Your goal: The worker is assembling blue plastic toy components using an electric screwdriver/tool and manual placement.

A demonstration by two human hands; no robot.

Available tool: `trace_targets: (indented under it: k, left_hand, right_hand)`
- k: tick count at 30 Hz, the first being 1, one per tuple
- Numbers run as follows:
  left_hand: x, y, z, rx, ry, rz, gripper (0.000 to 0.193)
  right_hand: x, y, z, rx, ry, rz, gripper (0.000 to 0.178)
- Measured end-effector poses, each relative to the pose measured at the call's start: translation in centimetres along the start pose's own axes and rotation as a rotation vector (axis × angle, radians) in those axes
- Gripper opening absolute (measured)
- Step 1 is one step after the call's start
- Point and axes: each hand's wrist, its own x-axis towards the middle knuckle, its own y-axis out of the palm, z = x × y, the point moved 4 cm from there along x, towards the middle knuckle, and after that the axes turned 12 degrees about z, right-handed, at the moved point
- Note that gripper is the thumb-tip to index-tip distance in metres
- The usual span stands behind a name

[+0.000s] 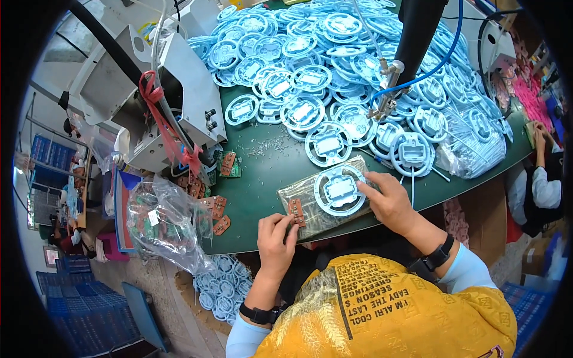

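A round light blue plastic housing [341,206] with a ring-shaped rim lies on a flat pad wrapped in clear film [325,227]. My right hand [391,204] grips the right side of that rim between thumb and fingers. At the pad's left end is a small brown circuit board [296,212]. Curled around its lower left edge are the fingers of my left hand [277,241], closed with the thumb near the board. A powered screwdriver's metal part [388,89] on a black arm hangs above the housings, touched by neither hand.
Many light blue housings [277,85] heap across the far side of the green table [242,200]. Loose screws [262,145] lie scattered near a grey machine [191,89]. To the left are more brown boards [218,209] and a clear plastic bag [161,224]. Another person's hand [542,136] is at far right.
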Motion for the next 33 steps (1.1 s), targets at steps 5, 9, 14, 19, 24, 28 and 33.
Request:
trace_targets:
  k: [5, 9, 14, 19, 24, 28, 33]
  left_hand:
    - [1.3, 0.3, 0.3, 0.048, -0.059, -0.022, 0.023]
    - [2.2, 1.0, 0.5, 0.109, -0.115, 0.004, 0.018]
    - [2.4, -0.4, 0.1, 0.14, -0.047, 0.053, 0.017]
    - [2.3, -0.6, 1.2, 0.013, -0.065, 0.16, 0.021]
    - [4.0, -1.5, -0.4, -0.02, 0.067, 0.191, 0.022]
    - [5.9, -0.7, -2.0, -0.022, 0.2, 0.289, 0.019]
    - [7.6, 0.7, -2.6, -0.032, 0.275, 0.337, 0.018]
  right_hand:
    - [-0.1, -0.2, 2.3, 0.187, -0.023, 0.167, 0.039]
    - [-0.4, 0.9, 1.8, 0.144, -0.045, 0.172, 0.031]
    - [-0.5, 0.5, 0.6, 0.046, -0.029, 0.142, 0.027]
    - [-0.3, 0.8, 0.5, 0.07, -0.1, 0.097, 0.028]
    - [0.5, 1.7, 0.6, 0.158, -0.104, 0.112, 0.026]
    - [0.9, 2.2, 0.6, 0.212, -0.134, 0.116, 0.023]
    - [1.0, 2.5, 0.8, 0.213, -0.136, 0.106, 0.023]
